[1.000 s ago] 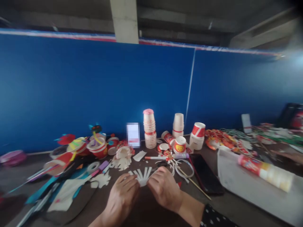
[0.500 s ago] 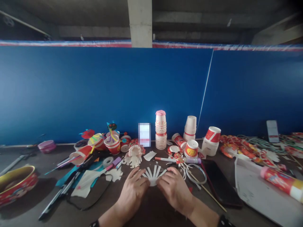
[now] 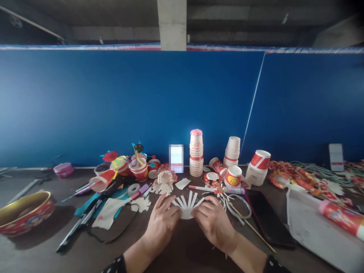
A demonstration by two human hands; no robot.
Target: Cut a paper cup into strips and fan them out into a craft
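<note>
A white paper cup cut into strips (image 3: 187, 213) lies on a dark surface (image 3: 36, 254), directly in front of the person, its strips fanned out away from the body. The left hand (image 3: 162, 223) and right hand (image 3: 214, 224) are open and apart, fingers spread, one on each side, pressing the paper down rather than clamping it, which keeps the fan flat. Just beyond lie a fringed paper cup (image 3: 165, 177) and a red-capped marker (image 3: 199, 188). Farther back stand stacked paper cups (image 3: 196, 153) against a blue wall (image 3: 113, 106), with a black phone (image 3: 269, 220) to the right
</note>
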